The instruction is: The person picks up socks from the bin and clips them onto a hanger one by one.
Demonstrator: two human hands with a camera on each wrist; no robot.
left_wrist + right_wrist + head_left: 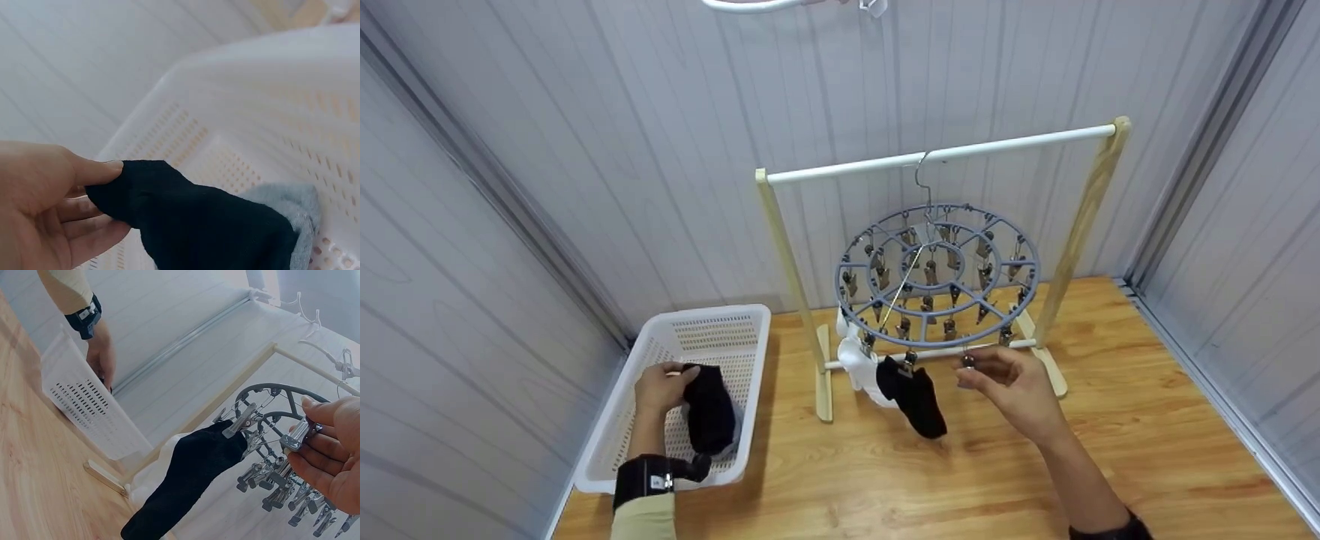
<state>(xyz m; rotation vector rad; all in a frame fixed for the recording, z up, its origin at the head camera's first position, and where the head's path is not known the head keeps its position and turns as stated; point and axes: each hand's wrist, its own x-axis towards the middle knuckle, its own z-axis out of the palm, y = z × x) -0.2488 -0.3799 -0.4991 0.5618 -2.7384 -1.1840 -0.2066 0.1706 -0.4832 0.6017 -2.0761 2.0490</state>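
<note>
Over the white basket (pixel 761 330), my left hand (pixel 658 390) pinches a black sock (pixel 709 412) by its end between thumb and fingers. Beneath that sock lies a grey sock (pixel 304 216) in the basket. My right hand (pixel 1020 386) pinches a metal clip (pixel 300 434) at the front rim of the round grey drying hanger (pixel 924 339). Left of that hand, another black sock (pixel 913 397) hangs from a clip, and a white sock (pixel 859 364) hangs beside it.
The hanger hooks onto the white bar (pixel 847 168) of a wooden-legged stand (pixel 1084 225) on the wood-grain table (pixel 840 480). Several metal clips dangle around its rings. A panelled wall (pixel 675 150) rises behind; a white hanger (pixel 754 6) shows at the top edge.
</note>
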